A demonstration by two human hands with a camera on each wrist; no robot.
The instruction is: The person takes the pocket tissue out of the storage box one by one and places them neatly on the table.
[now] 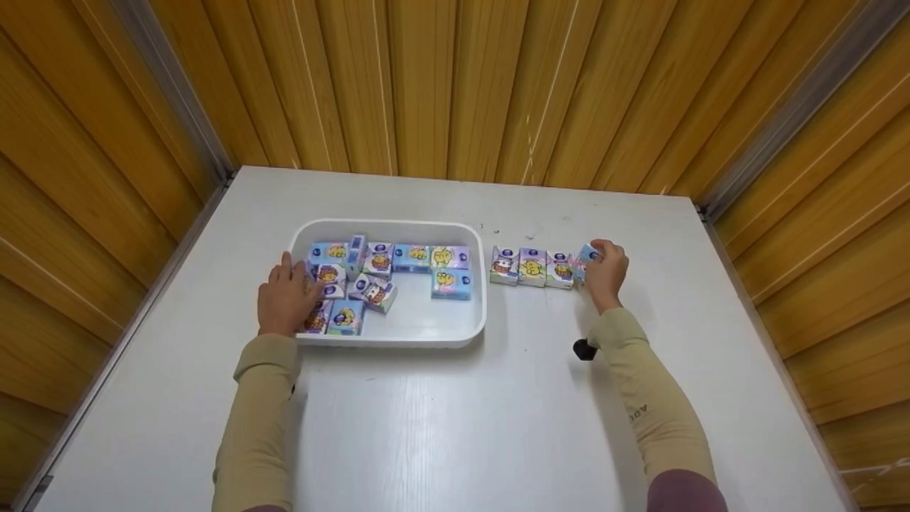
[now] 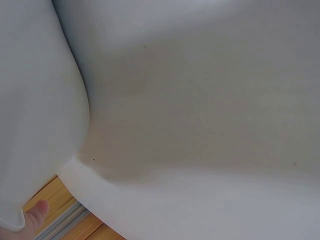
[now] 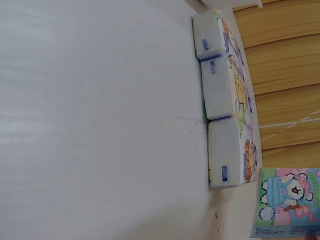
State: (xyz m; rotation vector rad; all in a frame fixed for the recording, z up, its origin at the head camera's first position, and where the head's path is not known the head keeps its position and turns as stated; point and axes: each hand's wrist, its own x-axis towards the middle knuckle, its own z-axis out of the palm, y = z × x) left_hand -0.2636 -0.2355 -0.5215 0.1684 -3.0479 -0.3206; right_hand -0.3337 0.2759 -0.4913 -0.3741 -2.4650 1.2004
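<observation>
Three row packs (image 1: 532, 267) laid out between the hands, just left of the right hand (image 1: 606, 274). Held pack (image 1: 586, 256) at the right hand's fingertips, pinched by curled fingers, beyond the row's near-hand end; gap to the row visible in the right wrist view. Left hand (image 1: 286, 297) resting over the tray (image 1: 391, 343) edge nearest it, fingers mostly straight and a little spread, no pack plainly gripped; contact with packs beneath unclear.

Progress, judged from layout: three out and lined up, fourth apparently being added, not yet settled flush. Left over: roughly eleven tray packs (image 1: 346, 316), right of and partly under the left hand, loosely arranged; exact count uncertain because of cover by that hand.

Orientation: row packs flat, side by side, long axes pointing away from the person, printed faces up. Held pack tilted, long axis roughly along theirs but slanted, one printed broad face toward the right wrist camera; exact lean and table contact impossible to tell. Tray packs mixed: some lengthwise, some crosswise, one edge-standing pack (image 1: 355, 256), one askew.
</observation>
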